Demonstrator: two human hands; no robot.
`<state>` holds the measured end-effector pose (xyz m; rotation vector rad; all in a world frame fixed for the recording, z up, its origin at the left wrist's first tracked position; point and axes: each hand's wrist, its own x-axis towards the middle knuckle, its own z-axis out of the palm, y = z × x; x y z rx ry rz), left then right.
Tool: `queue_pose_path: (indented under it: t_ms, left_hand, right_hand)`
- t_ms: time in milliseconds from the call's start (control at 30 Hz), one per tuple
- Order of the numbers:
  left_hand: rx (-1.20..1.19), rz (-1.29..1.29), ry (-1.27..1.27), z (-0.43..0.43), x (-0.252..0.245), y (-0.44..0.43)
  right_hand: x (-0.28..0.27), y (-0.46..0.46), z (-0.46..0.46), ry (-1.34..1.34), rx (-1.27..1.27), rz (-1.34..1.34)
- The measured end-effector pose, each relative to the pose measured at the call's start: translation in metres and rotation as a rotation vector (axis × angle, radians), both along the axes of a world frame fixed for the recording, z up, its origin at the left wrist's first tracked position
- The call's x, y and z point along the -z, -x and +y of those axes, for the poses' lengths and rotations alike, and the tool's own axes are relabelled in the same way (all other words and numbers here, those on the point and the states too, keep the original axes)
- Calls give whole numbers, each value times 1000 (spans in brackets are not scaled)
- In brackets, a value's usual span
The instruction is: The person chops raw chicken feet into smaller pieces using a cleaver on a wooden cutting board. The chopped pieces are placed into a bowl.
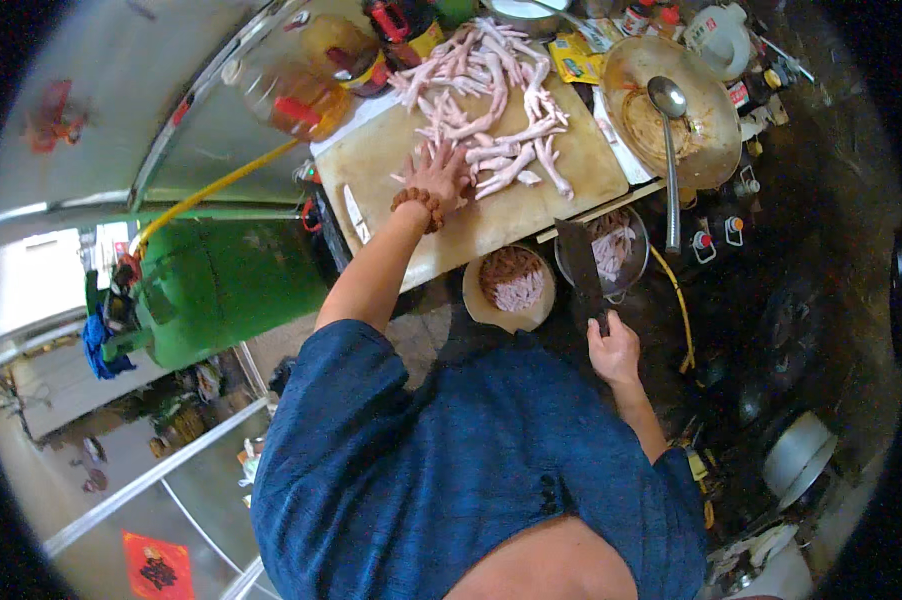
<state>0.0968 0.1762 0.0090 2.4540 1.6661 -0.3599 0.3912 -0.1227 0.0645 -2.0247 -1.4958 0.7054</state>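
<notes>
My left hand (437, 180), with a brown bead bracelet at the wrist, reaches over the cutting board (380, 161) with its fingers spread at the near edge of a heap of raw chicken feet (488, 112). Whether it presses on one is hard to tell. My right hand (614, 346) grips the handle of a dark cleaver (580, 259), whose blade points away from me past the board's front edge. Below that edge stand a pale bucket (545, 300) and a metal pot (642, 270), both with cut pieces inside. A small knife (355, 214) lies on the board's left part.
A large wok (717, 135) with a metal ladle (669, 127) in it stands right of the board. Oil jugs (301, 101) and dark bottles line the back left. A yellow packet (575, 58) lies behind the board. A yellow hose (676, 307) hangs at the right.
</notes>
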Motion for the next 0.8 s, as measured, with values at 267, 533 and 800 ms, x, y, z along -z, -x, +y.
queue_pose_path:
  t_ms: [267,533,800]
  left_hand:
    - [-187,-151,-18,-117,14,65]
    - [-505,-451,-177,-151,9,73]
    - [-610,-723,-358,-170,14,85]
  right_hand:
    - [-26,45,64,-34,-186,72]
    - [-28,120,150,113,-385,0]
    - [-73,202,216,-30,-634,106]
